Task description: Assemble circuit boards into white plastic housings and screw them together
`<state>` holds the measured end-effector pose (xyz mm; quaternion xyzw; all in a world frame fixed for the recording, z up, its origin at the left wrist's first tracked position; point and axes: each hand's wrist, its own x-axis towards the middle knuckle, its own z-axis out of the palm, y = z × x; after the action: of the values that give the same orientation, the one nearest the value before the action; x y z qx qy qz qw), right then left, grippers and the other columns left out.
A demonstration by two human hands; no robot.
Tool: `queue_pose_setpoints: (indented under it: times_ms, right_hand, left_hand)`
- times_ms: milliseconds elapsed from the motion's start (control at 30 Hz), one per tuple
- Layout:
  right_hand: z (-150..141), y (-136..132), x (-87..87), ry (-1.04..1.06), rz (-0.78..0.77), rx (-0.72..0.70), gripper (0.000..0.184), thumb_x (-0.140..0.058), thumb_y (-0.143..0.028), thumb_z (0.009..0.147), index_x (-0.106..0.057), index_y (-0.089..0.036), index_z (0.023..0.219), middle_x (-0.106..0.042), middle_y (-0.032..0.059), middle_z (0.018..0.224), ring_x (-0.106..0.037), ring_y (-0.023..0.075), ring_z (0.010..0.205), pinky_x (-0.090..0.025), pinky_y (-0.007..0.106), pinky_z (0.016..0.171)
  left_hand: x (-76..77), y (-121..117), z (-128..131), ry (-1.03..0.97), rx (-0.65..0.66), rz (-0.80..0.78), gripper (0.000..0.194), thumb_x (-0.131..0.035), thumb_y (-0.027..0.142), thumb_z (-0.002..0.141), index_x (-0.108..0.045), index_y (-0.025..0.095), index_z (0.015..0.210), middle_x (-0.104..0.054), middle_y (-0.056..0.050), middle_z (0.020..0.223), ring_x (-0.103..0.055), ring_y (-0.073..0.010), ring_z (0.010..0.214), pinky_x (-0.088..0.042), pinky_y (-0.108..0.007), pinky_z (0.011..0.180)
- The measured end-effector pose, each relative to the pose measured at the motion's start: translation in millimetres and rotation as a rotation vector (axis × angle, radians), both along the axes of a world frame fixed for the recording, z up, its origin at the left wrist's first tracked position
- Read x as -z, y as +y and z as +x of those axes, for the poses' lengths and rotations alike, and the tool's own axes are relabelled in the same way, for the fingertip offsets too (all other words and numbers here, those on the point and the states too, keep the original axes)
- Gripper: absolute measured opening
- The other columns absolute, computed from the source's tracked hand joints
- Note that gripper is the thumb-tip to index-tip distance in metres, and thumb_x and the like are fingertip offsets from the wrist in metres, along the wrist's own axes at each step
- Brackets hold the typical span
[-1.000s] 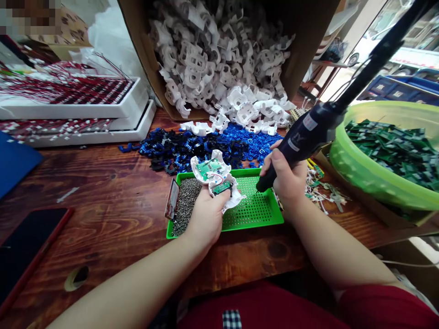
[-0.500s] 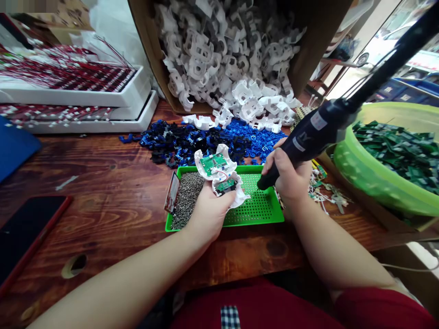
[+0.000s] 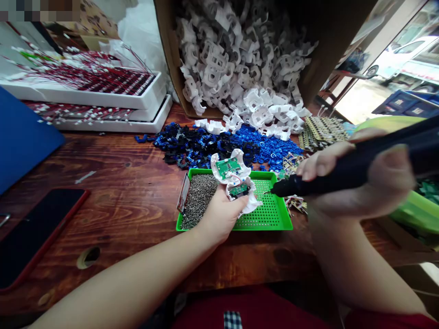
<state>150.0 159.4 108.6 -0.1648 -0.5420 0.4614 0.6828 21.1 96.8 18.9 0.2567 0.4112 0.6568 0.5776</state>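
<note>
My left hand (image 3: pixel 219 214) grips a white plastic shell (image 3: pixel 235 180) with small green circuit boards and a red wire inside, held over the green perforated tray (image 3: pixel 274 214). My right hand (image 3: pixel 356 183) is closed around a black electric screwdriver (image 3: pixel 346 171), now raised and lying nearly level, its tip pointing left toward the shell, a short gap away. A heap of small metal screws (image 3: pixel 197 201) fills the tray's left part.
A tipped cardboard box (image 3: pixel 171 55) spills white plastic shells (image 3: pixel 247 82). Blue and black small parts (image 3: pixel 212 146) lie behind the tray. White trays of red wires (image 3: pixel 89 91) sit far left, a dark phone (image 3: pixel 37 233) near left, a green basin (image 3: pixel 414 210) right.
My right hand has lifted the screwdriver off the tray and swung it to a near-level pose, closer to the camera. The view has shifted; the left hand keeps the shell steady.
</note>
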Motion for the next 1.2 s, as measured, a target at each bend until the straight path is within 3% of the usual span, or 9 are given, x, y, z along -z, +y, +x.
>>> queue_pose_setpoints:
  times_ms: [67,133,300,433,667,1200]
  right_hand:
    - [-10,-13,-19.5,-0.036,0.014,-0.040,0.028,-0.063,-0.044,0.072,-0.047,-0.021,0.075,-0.045,-0.0049,0.043,-0.048,0.0148,0.037,-0.042,0.031,0.040]
    - [-23,-21,-27.7,-0.073,0.026,-0.069,0.032,-0.060,-0.050,0.074,-0.043,-0.023,0.070,-0.042,-0.0059,0.040,-0.047,0.0156,0.035,-0.043,0.034,0.041]
    - [-48,-15,-6.5,-0.030,0.087,-0.123,0.024,-0.059,-0.045,0.077,-0.046,-0.025,0.081,-0.045,-0.0061,0.050,-0.048,0.0117,0.040,-0.042,0.028,0.041]
    - [-49,-3,7.6,-0.068,0.081,-0.180,0.029,-0.055,-0.048,0.077,-0.043,-0.023,0.084,-0.045,-0.0053,0.052,-0.049,0.0115,0.040,-0.042,0.028,0.042]
    - [-43,4,6.8,-0.125,0.107,-0.214,0.028,-0.051,-0.049,0.080,-0.043,-0.024,0.088,-0.046,-0.0047,0.055,-0.050,0.0110,0.042,-0.043,0.027,0.043]
    - [-45,4,8.6,-0.100,0.121,-0.257,0.022,-0.052,-0.045,0.081,-0.047,-0.025,0.088,-0.046,-0.0047,0.051,-0.050,0.0116,0.042,-0.042,0.026,0.042]
  left_hand:
    - [-0.4,0,-1,-0.007,0.025,0.023,0.030,-0.070,0.014,0.066,-0.062,0.018,0.095,-0.065,-0.006,0.109,-0.056,-0.0232,0.107,-0.039,-0.039,0.095]
    - [-1.3,0,-1,-0.018,0.049,0.041,0.034,-0.070,0.015,0.066,-0.063,0.018,0.099,-0.066,-0.007,0.111,-0.056,-0.0239,0.108,-0.039,-0.039,0.096]
    - [-3.1,1,-2,-0.023,0.067,0.031,0.042,-0.070,0.014,0.065,-0.064,0.020,0.106,-0.068,-0.006,0.107,-0.057,-0.0253,0.108,-0.038,-0.042,0.097]
    - [-3.9,2,-2,-0.018,0.059,0.028,0.043,-0.068,0.013,0.067,-0.063,0.022,0.109,-0.068,-0.006,0.106,-0.057,-0.0253,0.108,-0.037,-0.043,0.098]
    - [-5.0,4,0,0.014,0.042,0.022,0.048,-0.067,0.013,0.068,-0.058,0.021,0.114,-0.064,-0.006,0.115,-0.052,-0.0248,0.114,-0.034,-0.041,0.101]
    - [-6.0,6,2,0.035,0.026,0.002,0.045,-0.066,0.010,0.065,-0.061,0.020,0.108,-0.066,-0.005,0.109,-0.053,-0.0265,0.113,-0.035,-0.043,0.099]
